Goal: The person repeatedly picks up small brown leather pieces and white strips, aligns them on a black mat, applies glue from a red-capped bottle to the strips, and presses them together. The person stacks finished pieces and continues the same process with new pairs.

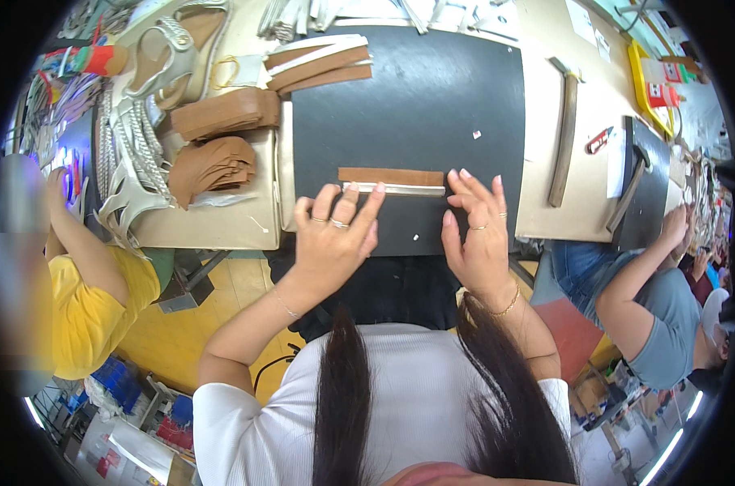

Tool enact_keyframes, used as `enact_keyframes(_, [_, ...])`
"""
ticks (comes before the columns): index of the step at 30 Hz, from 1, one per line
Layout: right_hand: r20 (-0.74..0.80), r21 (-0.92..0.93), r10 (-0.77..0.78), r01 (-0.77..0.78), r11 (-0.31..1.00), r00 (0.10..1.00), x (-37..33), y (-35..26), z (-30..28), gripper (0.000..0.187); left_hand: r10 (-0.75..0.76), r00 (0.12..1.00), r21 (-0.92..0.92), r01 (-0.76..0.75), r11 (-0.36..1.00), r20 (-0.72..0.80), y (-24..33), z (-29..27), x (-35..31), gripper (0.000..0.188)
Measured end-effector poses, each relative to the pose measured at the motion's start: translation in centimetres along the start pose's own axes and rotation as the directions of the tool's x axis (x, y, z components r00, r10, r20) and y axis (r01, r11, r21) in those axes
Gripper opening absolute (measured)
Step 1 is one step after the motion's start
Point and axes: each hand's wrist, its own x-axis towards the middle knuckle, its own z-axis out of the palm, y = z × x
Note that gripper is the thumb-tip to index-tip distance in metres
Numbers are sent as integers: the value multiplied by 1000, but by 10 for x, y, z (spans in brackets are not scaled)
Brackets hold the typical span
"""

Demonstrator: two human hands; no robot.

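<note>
On the black work board (408,89) a brown leather strip (390,175) lies crosswise. A narrow whitish strip (412,191) runs along its near edge. My left hand (335,239) reaches in from the lower left, and its spread fingertips rest on the left and middle part of the whitish strip. At the strips' right end is my right hand (477,231), its fingers apart and fingertips close beside that end. Neither hand is gripping anything. Whether the right fingertips touch the strips, I cannot tell.
Brown strip stacks (226,113), white-and-brown strips (319,65) and pale sandals (161,61) lie at left. A hammer (564,138) and a small red tool (599,141) lie at right, near a yellow tray (639,77). Co-workers sit on both sides, one in a yellow shirt (100,308).
</note>
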Motion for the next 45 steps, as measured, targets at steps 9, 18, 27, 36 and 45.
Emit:
enact_keyframes(9, [-152,78,-287,301,951,946,193,-1,46,12,-91,993,55,95,994,-71,10,9,-6,57])
enact_keyframes(18, [212,-257,-150,203,945,966,257,-17,82,21,-141,988,33,143,989,-59,11,15,-14,58])
enact_keyframes(27, [274,-38,-127,143,989,953,267,-11,76,12,-140,980,-21,138,990,-139,8,16,-14,51])
enact_keyframes(36, [168,415,-133,52,908,977,187,-6,6,11,-132,948,-121,101,988,-290,5,22,-19,45])
enact_keyframes(45, [385,62,-42,20,998,922,78,1,3,23,-41,897,-218,-62,974,-441,-2,29,-30,50])
